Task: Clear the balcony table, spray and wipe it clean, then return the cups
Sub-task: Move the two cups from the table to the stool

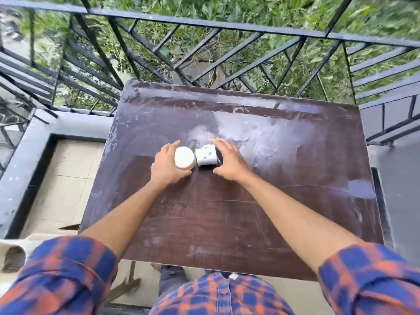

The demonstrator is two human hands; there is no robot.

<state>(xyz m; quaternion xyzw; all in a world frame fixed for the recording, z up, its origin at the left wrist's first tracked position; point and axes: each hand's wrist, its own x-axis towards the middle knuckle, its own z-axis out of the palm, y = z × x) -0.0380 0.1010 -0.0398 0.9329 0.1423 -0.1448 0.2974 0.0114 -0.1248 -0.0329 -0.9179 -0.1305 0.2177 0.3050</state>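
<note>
Two white cups stand side by side at the middle of the brown table (227, 212). My left hand (164, 165) grips the plain white cup (184, 157), with thumb and fingers curled round its left side. The other cup (205, 155) has small blue marks and sits just to the right of the first. My right hand (228, 161) is beside this cup, its fingers and thumb spread on either side of it. A dark gap shows between palm and cup.
The tabletop carries pale streaks and smears, mostly across its far half. A black metal railing (204, 23) runs just behind the table and along both sides, with green plants beyond. Tiled floor (63, 178) lies to the left.
</note>
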